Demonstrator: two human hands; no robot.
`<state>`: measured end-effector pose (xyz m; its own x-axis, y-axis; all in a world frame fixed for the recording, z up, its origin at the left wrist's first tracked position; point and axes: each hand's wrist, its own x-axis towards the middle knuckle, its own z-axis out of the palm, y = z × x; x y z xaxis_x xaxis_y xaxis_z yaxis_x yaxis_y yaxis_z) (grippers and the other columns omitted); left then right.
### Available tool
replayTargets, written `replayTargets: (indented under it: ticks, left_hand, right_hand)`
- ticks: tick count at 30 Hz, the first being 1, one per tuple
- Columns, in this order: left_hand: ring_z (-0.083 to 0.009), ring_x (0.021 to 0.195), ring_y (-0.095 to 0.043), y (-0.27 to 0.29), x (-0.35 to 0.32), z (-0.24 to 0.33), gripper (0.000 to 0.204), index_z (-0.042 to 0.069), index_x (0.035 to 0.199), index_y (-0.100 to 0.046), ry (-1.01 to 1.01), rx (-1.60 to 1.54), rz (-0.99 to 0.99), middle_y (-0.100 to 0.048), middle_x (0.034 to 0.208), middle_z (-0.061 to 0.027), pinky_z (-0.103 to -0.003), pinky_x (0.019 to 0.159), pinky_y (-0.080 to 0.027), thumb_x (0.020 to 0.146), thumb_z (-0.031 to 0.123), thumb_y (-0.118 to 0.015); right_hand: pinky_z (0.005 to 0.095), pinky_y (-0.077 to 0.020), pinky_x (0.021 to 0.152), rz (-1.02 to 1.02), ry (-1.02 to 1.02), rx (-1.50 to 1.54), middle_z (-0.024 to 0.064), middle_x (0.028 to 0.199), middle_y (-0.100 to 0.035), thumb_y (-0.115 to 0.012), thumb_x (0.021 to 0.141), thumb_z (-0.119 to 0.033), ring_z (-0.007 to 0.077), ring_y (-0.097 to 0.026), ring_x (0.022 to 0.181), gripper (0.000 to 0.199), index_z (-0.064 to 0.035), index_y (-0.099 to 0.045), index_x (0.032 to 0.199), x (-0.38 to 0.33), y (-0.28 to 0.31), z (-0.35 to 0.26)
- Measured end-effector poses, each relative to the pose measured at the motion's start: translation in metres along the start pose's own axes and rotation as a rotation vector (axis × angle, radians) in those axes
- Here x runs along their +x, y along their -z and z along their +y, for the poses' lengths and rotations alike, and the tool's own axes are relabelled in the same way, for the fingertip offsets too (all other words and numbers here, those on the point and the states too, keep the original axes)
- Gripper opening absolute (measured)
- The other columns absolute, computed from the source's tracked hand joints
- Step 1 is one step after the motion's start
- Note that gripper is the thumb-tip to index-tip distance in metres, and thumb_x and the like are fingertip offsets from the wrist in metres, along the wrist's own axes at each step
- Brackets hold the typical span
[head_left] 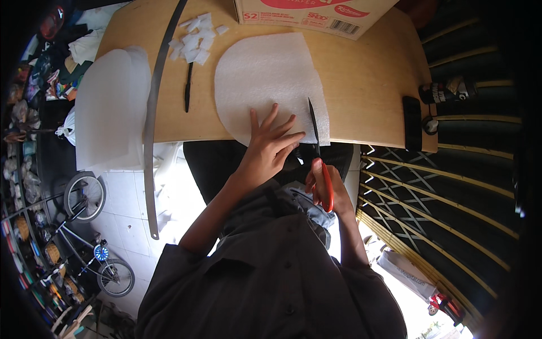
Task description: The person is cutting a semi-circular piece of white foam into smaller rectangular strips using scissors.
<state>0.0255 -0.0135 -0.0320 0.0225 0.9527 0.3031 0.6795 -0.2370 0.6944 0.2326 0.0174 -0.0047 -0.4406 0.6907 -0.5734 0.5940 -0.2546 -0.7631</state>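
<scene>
A white foam sheet (262,73) with a rounded left side lies on the wooden table, its near edge at the table's front. My left hand (270,138) rests on the sheet near that edge, fingers spread and pressing flat. In my right hand (334,186) is a pair of scissors (326,189) with orange handles and dark blades. The blades point away from me, over the right part of the sheet, close to my left fingertips. Whether the blades are parted is hard to make out.
Rounded white sheets (110,107) overhang the table's left side, beside a long metal ruler (151,118). Small white pieces (195,39) and a black pen-like tool (187,93) lie behind. A cardboard box (310,20) stands at the back; a phone (412,123) lies at right.
</scene>
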Motion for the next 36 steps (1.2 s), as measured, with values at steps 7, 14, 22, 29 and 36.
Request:
replayTargets:
  ticks: [7,14,22,29,36]
  left_hand:
    - [-0.0386,0.145,-0.03,-0.002,-0.001,-0.001,0.031,0.014,0.117,-0.071,-0.003,0.002,0.009,-0.058,0.139,-0.0089,-0.069,0.116,-0.002,0.089,0.004,-0.065]
    - [-0.0395,0.144,-0.031,-0.001,0.001,0.001,0.03,0.013,0.117,-0.071,0.002,-0.01,0.013,-0.058,0.138,-0.01,-0.069,0.115,-0.002,0.09,0.004,-0.064]
    - [-0.0406,0.144,-0.032,0.0,0.002,0.002,0.027,0.012,0.115,-0.071,0.01,-0.018,0.014,-0.06,0.135,-0.0115,-0.069,0.115,-0.002,0.091,0.005,-0.062]
    - [-0.0423,0.141,-0.036,-0.004,0.003,0.001,0.02,0.01,0.112,-0.067,0.031,-0.033,0.047,-0.063,0.13,-0.0137,-0.069,0.115,-0.004,0.095,0.006,-0.059]
    - [-0.0428,0.139,-0.038,-0.003,0.005,0.004,0.019,0.009,0.112,-0.066,0.036,-0.018,0.047,-0.064,0.128,-0.0143,-0.069,0.115,-0.006,0.095,0.006,-0.058]
  right_hand:
    - [0.0277,-0.0434,0.038,0.103,-0.018,-0.04,0.0082,0.043,-0.05,-0.032,0.101,-0.063,0.0153,-0.054,0.036,0.082,0.0008,-0.053,0.053,0.001,-0.006,-0.004]
    - [0.0285,-0.0435,0.037,0.125,-0.037,-0.042,0.0085,0.042,-0.05,-0.035,0.101,-0.062,0.0163,-0.054,0.034,0.082,0.0011,-0.053,0.052,0.003,-0.009,-0.007]
    - [0.0278,-0.0432,0.036,0.121,0.019,-0.034,0.0062,0.041,-0.048,-0.034,0.099,-0.066,0.0159,-0.055,0.036,0.085,0.0006,-0.054,0.05,0.002,-0.012,-0.004]
    - [0.0303,-0.0486,0.04,0.044,-0.044,0.032,0.0088,0.048,-0.054,-0.037,0.095,-0.072,0.0197,-0.062,0.042,0.083,0.0019,-0.053,0.059,0.004,-0.008,0.005]
    - [0.0298,-0.0488,0.042,-0.006,0.006,0.026,0.0079,0.048,-0.054,-0.034,0.093,-0.076,0.019,-0.062,0.043,0.088,0.0023,-0.055,0.059,0.006,-0.004,0.015]
